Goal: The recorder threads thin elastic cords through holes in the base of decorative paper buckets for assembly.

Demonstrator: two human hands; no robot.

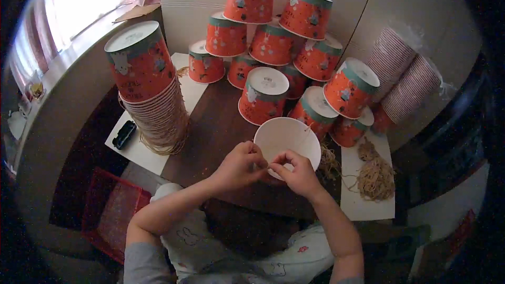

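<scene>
An open paper bucket (pixel 286 135), white inside, stands mouth up on the dark table in front of me. A short bit of cord shows at its far right rim. My left hand (pixel 241 165) is at the bucket's near left rim, its fingers closed in a pinch. Close beside it, my right hand (pixel 295 172) pinches thumb and forefinger together over the near rim. The fingertips of both hands almost meet; whatever they hold is too small to make out. The hands hide part of the near rim.
Upside-down red and green buckets (pixel 264 94) are piled at the back. A tall nested stack (pixel 152 102) with cord handles stands left, beside a dark case (pixel 124 134). Bundled tan cord (pixel 375 180) lies right, near wrapped bucket stacks (pixel 410 89). A red crate (pixel 113 213) sits lower left.
</scene>
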